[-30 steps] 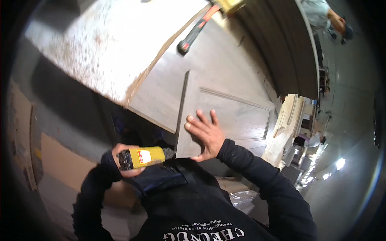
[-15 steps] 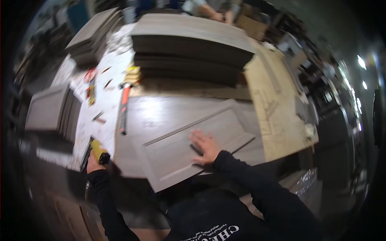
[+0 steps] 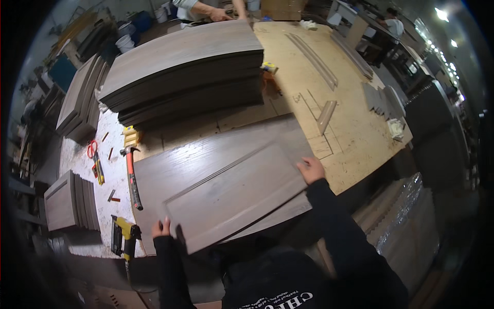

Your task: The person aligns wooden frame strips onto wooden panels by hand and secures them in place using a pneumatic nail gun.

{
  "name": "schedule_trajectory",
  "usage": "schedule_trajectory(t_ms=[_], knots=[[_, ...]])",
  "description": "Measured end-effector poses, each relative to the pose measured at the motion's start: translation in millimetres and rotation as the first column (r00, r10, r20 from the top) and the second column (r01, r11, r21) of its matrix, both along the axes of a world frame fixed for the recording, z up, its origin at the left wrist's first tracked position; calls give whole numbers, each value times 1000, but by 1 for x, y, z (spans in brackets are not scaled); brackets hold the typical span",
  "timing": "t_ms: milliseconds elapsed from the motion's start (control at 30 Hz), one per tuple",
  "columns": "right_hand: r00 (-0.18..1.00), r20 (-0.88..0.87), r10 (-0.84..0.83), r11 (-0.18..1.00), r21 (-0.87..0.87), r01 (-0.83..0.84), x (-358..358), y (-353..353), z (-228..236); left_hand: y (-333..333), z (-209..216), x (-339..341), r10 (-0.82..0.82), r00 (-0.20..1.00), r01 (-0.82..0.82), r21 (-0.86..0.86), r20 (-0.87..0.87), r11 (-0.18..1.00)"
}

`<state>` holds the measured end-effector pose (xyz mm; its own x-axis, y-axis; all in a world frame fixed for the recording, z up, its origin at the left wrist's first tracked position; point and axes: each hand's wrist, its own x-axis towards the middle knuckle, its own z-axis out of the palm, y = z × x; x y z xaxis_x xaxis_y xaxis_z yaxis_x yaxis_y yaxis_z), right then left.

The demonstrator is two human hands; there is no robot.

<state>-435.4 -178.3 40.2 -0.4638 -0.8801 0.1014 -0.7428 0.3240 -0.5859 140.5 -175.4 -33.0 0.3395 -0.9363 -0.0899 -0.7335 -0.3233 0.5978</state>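
A grey-brown wooden cabinet door [image 3: 242, 190] with a recessed panel lies at a slant on a larger flat wooden board [image 3: 170, 167]. My right hand [image 3: 313, 171] is at the door's right edge, its fingers curled against it. Beside the door's left edge is my left hand [image 3: 161, 228], empty, thumb and fingers apart; whether it touches the edge I cannot tell. To its left a yellow and black nail gun [image 3: 124, 230] rests at the front edge of the table, its hose hanging down. A hammer [image 3: 132, 177] with a red and black handle lies on the table left of the board.
Behind the board stands a tall stack of panels [image 3: 190, 67]. Smaller stacks of doors [image 3: 77, 198] stand at the left. Red-handled scissors [image 3: 92, 149] lie near the hammer. Wood strips [image 3: 314, 59] lie at the right. Another person's hands [image 3: 218, 14] are beyond the stack.
My left hand has let go of the nail gun, now lying on the table, and moved to the door's left side. My right hand has gone from the door's face to its right edge.
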Motion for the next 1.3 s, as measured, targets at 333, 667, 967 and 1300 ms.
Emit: schedule_trajectory(t_ms=[333,667,967,1300], knots=[[494,809,-319,947,295,129,115,207,4,-52,124,-103,-256,966,237,-532,39,813],[605,792,-84,855,368,-364,263,220,30,221,76,-138,92,396,-50,79,-914,996],[535,3,845,534,26,-845,320,130,66,200,65,-99,126,113,-289,89,-986,953],[401,-52,915,400,-13,-916,398,96,41,175,38,-30,51,299,-508,-113,-953,854]])
